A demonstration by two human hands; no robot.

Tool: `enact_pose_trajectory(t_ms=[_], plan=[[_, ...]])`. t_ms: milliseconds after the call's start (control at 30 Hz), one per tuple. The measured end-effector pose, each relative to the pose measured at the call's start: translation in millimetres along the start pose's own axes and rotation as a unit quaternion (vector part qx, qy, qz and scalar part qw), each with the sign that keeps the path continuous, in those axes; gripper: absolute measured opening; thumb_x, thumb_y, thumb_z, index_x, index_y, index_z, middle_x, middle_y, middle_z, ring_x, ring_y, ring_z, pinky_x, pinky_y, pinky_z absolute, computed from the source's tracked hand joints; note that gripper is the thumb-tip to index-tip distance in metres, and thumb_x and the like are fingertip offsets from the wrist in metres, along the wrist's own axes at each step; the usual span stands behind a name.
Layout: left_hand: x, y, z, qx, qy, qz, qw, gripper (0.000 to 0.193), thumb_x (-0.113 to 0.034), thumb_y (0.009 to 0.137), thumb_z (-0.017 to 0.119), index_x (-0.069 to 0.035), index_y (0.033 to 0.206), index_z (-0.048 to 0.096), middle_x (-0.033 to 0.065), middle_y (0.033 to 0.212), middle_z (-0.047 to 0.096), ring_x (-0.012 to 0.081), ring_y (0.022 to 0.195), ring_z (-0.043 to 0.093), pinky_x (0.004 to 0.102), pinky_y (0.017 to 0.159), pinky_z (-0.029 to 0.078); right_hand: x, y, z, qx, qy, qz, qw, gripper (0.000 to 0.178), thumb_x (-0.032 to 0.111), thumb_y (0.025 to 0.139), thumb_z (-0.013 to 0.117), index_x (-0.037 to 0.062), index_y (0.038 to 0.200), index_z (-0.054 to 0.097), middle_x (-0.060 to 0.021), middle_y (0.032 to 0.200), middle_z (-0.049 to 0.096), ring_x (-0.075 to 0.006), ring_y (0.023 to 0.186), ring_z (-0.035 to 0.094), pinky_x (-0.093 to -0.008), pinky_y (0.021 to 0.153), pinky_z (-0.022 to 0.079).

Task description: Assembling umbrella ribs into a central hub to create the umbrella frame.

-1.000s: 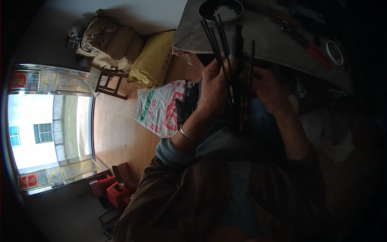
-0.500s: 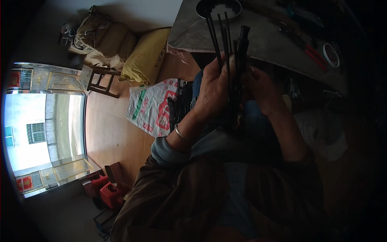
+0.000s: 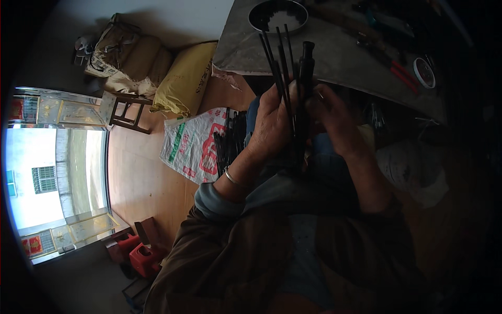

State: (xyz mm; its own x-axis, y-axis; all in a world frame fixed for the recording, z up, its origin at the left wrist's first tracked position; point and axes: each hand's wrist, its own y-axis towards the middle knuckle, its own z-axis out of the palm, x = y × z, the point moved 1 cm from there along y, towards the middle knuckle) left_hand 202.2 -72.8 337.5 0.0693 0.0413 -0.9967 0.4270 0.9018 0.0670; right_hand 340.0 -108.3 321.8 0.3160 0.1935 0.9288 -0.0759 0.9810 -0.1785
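My left hand, with a bangle on its wrist, is closed around a bundle of thin black rods. Their upper ends fan out above my fingers. In the same bundle stands a thicker black tube with a stepped, knob-like end. My right hand is beside the tube, fingers bent in and pinched; a tiny pale thing shows at its fingertips, too small to name. Shadow hides the lower part of the bundle above my lap.
A dark bowl with white contents stands on the grey table. Red-handled pliers and a round lid lie to the right. More black rods rest on a white printed sack. Beyond are a yellow sack and wooden stool.
The view has shifted slightly. The rods and tube sit a little lower against the table, uncovering more of the bowl. My right fingers have moved slightly beside the tube; my left grip stays.
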Motion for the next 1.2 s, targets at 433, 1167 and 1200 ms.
enact_pose_trajectory(t_ms=[433,1167,1200], plan=[[9.2,0.0,5.6,0.018,-0.037,0.042,0.998,0.035,-0.032,0.101,0.042,-0.003,0.115,0.056,0.0034,0.096,0.063,0.0086,0.086,0.057,0.0222,0.072,0.046,2.4,2.4,-8.3,0.011,-0.006,0.023,1.0,0.029,0.025,0.089,0.061,0.0041,0.105,0.048,-0.0032,0.084,0.058,-0.0069,0.065,0.058,-0.021,0.052,0.048],[12.4,9.6,1.8,-0.04,-0.106,-0.009,0.994,0.033,-0.031,0.1,0.045,-0.003,0.109,0.058,-0.0011,0.085,0.06,0.0046,0.076,0.052,0.02,0.067,0.044,-12.7,2.6,-3.8,-0.06,-0.078,-0.042,0.994,0.02,0.02,0.088,0.065,0.0032,0.076,0.061,0.0022,0.062,0.055,-0.0027,0.058,0.051,-0.0202,0.051,0.039],[12.7,10.4,1.7,-0.038,-0.093,0.002,0.995,0.033,-0.032,0.1,0.045,-0.003,0.109,0.059,-0.0011,0.086,0.06,0.0047,0.076,0.052,0.0199,0.066,0.044,-11.0,3.6,-4.6,-0.047,-0.073,-0.021,0.996,0.022,0.021,0.087,0.065,0.0035,0.076,0.061,0.0024,0.061,0.055,-0.0027,0.057,0.05,-0.0201,0.051,0.039]])
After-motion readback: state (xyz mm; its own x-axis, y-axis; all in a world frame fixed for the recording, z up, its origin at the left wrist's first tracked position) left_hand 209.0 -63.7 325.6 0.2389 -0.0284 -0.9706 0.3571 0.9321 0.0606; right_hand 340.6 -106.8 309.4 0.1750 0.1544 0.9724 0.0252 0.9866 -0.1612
